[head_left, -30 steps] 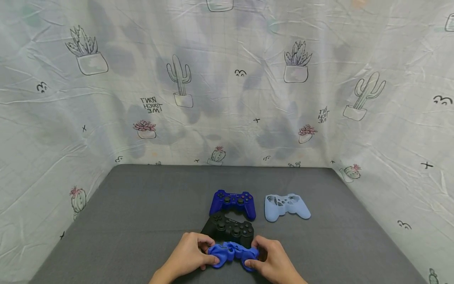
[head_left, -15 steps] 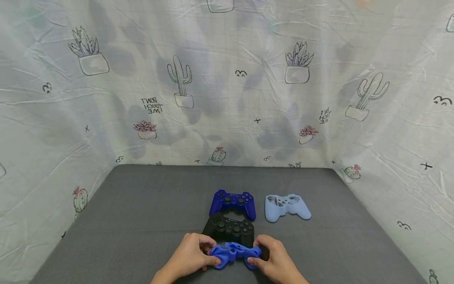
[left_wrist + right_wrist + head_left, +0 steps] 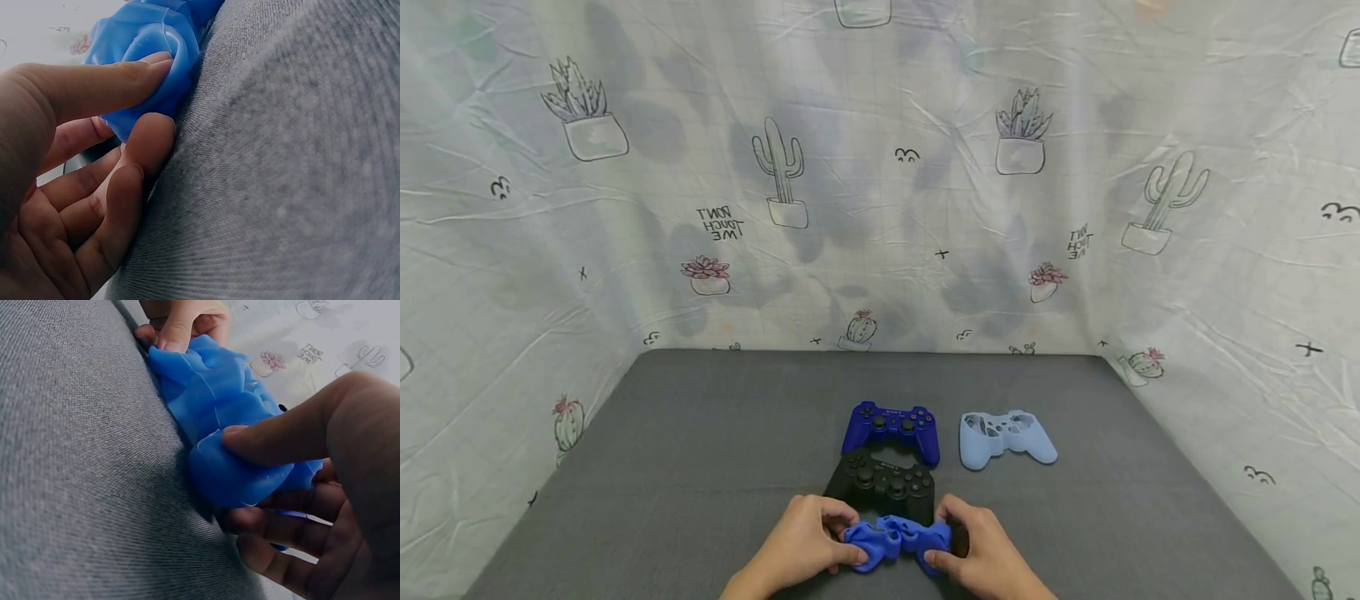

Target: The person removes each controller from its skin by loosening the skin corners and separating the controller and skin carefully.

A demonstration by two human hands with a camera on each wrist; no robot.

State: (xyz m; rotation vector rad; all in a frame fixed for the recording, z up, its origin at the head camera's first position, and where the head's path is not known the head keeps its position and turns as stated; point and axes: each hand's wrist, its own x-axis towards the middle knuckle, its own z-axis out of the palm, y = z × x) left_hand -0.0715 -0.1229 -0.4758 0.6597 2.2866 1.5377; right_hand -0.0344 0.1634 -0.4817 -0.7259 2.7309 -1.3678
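Note:
A soft blue silicone controller cover (image 3: 874, 540) is stretched between both hands near the front of the table, its surface creased and bunched. My left hand (image 3: 805, 540) pinches its left grip end, thumb on the near face, as the left wrist view shows the cover (image 3: 147, 59) close up. At the opposite end, my right hand (image 3: 981, 546) pinches the right grip lobe between thumb and fingers; that cover lobe (image 3: 234, 472) bulges under the thumb in the right wrist view. Just behind the cover lies a black game controller (image 3: 887, 483), its near edge partly hidden.
Behind the black controller a dark blue game controller (image 3: 891, 429) lies on the grey cloth table (image 3: 715, 433). To its right is a light blue controller cover (image 3: 1006, 437) with open cutouts. White fabric (image 3: 880, 208) printed with cacti hangs around the back and sides.
Both hands stay on the blue cover, which has shifted very slightly toward the near edge. The two controllers and the light blue cover lie where they were.

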